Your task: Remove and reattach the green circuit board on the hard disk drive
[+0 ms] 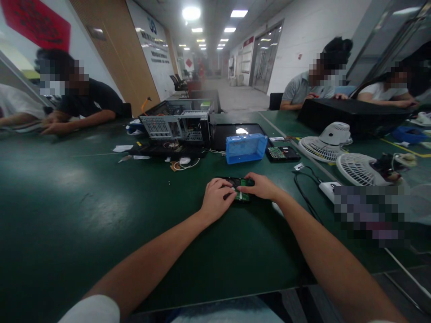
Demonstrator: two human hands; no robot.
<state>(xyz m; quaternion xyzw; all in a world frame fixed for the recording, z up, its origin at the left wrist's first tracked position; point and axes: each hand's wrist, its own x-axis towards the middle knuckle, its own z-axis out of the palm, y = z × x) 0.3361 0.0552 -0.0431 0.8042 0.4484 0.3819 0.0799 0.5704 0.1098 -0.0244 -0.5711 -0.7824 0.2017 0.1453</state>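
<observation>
A small black hard drive (239, 188) with a green circuit board facing up lies flat on the dark green table (101, 215) in front of me. My left hand (215, 199) rests on its left side with the fingers curled over the board. My right hand (261, 186) covers its right end, fingers bent and pressed on the top edge. Most of the drive is hidden under both hands.
Behind the drive stand a blue plastic bin (245, 148), a second bare drive (282, 153), an open computer case (178, 123) and loose cables. Two white fans (328, 143) and a power strip (328, 188) sit at the right. Other people sit around the table.
</observation>
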